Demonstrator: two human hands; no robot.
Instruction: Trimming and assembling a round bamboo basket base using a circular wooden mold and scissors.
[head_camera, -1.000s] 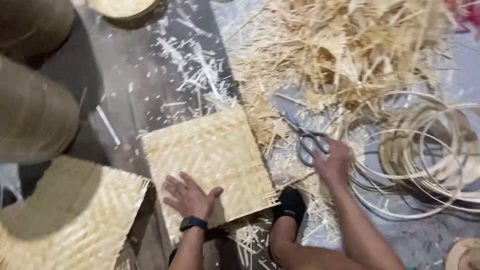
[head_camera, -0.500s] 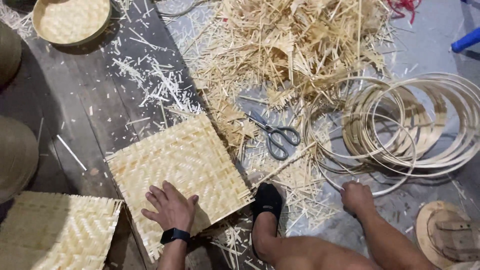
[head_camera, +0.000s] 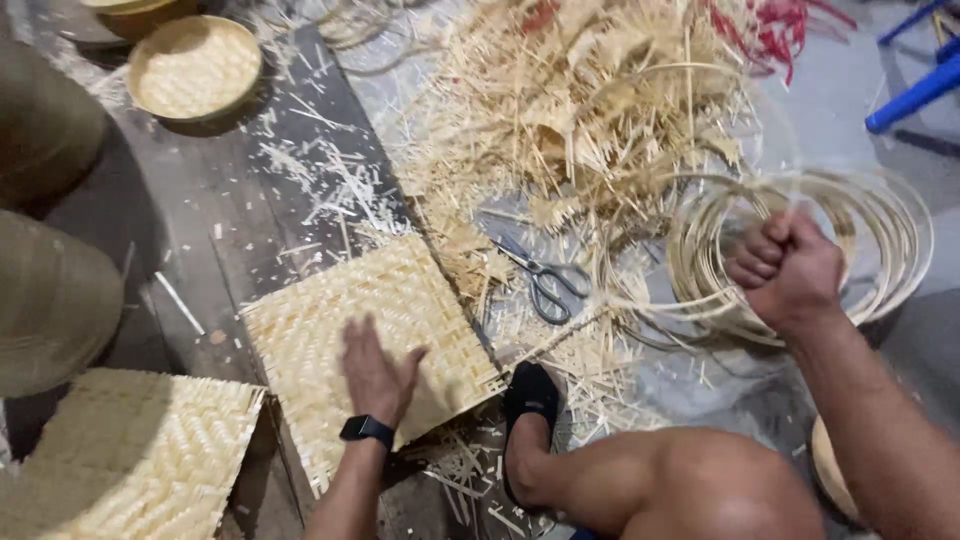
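The left hand (head_camera: 375, 372) lies flat, fingers spread, on a square woven bamboo mat (head_camera: 375, 330) at six o'clock in the view. The right hand (head_camera: 790, 265), at three o'clock, is a fist closed around a bamboo hoop (head_camera: 700, 265) pulled from the stack of hoops (head_camera: 890, 240). Scissors (head_camera: 545, 278) lie between the mat and the hoops, below a heap of bamboo offcuts (head_camera: 590, 100).

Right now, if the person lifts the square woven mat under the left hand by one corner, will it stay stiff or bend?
The woven mat looks thin and made of flat pale strips, so it would probably flex and sag somewhat, not fold. It seems light for its size. Its loose strip ends at the edge may fray or snag. The left hand rests flat on it; the right hand grips the thin hoops.
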